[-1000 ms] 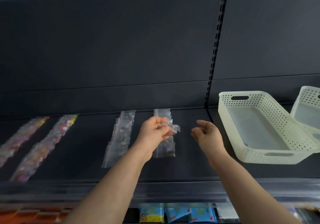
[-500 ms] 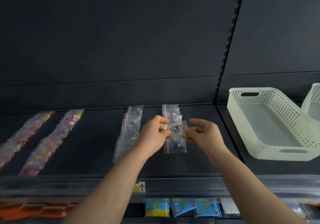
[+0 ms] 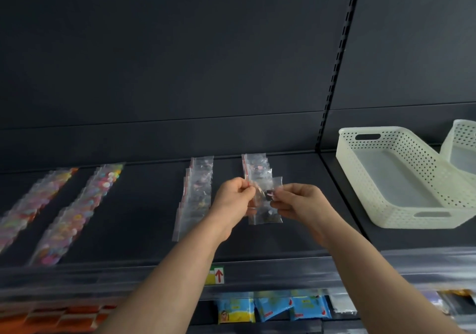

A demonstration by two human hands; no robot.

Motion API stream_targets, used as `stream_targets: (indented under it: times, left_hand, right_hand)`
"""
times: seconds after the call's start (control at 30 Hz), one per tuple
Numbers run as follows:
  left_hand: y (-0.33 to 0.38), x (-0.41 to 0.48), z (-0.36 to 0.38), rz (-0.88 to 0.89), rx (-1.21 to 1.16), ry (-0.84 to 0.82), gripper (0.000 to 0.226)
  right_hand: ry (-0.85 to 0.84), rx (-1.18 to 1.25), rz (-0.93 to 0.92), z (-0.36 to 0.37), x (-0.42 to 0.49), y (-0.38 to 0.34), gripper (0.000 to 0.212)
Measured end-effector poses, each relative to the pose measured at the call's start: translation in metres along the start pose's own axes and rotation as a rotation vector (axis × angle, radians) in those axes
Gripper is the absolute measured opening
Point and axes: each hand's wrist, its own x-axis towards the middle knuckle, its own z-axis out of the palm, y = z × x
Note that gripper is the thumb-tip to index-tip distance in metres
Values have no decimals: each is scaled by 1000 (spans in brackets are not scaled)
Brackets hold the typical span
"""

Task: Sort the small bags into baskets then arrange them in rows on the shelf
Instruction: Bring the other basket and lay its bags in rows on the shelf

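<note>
With left hand (image 3: pixel 235 196) and right hand (image 3: pixel 296 201) both pinching one bag (image 3: pixel 269 190), lay it flat at near end of the rightmost row (image 3: pixel 255 164), edges aligned, neighbours undisturbed.

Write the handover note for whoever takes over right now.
The left hand and right hand both pinch one small clear bag above the rightmost row.
Done: four rows on the shelf, two colourful rows at left, two clear ones mid-shelf.
The white basket at right shows no bags; the second basket is cut off.
Left: probably lay this bag at that row's near end.
</note>
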Motion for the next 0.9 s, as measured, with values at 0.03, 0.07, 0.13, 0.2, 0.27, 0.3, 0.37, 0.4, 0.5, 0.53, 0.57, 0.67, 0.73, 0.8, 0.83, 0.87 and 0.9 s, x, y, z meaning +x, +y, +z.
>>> stream_targets:
  times: [0.03, 0.07, 0.13, 0.2, 0.27, 0.3, 0.37, 0.4, 0.5, 0.53, 0.57, 0.67, 0.73, 0.8, 0.83, 0.87, 0.9]
  left_hand:
    - [-1, 1, 0, 23, 35, 20, 14]
    - [-3, 1, 0, 41, 63, 33, 14]
    - [-4, 1, -2, 64, 91, 49, 12]
    - [-5, -1, -4, 76, 130, 68, 11]
    - [-10, -3, -4, 62, 174, 62, 10]
    - [-14, -4, -4, 43, 199, 49, 9]
    - [-24, -6, -2, -5, 251, 20, 7]
    - [-30, -6, -2, -22, 269, 12, 7]
    - [-43, -7, 2, -10, 331, 34, 10]
    - [-45, -6, 3, 9, 361, 54, 11]
    - [-47, -4, 5, 31, 396, 73, 11]
    - [-47, 0, 8, 82, 508, 112, 13]
    - [-46, 2, 9, 101, 590, 124, 23]
    - [-45, 3, 9, 104, 640, 141, 35]
    - [-45, 3, 8, 96, 650, 151, 40]
    - [-43, 4, 7, 90, 649, 158, 45]
    - [-41, 4, 7, 88, 639, 163, 48]
  right_hand:
    - [-16, 32, 14, 1, -1, 0, 10]
    - [-23, 59, 20, 2, -2, -1, 13]
    - [4, 64, 8, 4, -4, 0, 15]
    - [54, 22, -4, 5, -5, 3, 11]
    - [112, -70, -13, 6, -7, 9, 6]
    - [135, -128, -16, 5, -8, 12, 4]
    - [127, -211, 11, 4, -8, 19, 2]
    - [95, -233, 40, 3, -9, 22, 3]
    - [81, -347, 53, 0, -6, 30, 18]
    - [122, -419, 16, 0, -4, 31, 20]
    - [169, -491, -27, 1, -3, 31, 21]
    - [258, -637, -109, 3, -1, 28, 23]
    - [278, -679, -132, 5, 1, 29, 26]
    - [291, -737, -148, 7, 2, 31, 28]
    - [294, -761, -155, 6, 2, 31, 30]
    - [295, -774, -160, 5, 2, 30, 31]
    - [296, -777, -169, 2, 2, 28, 32]
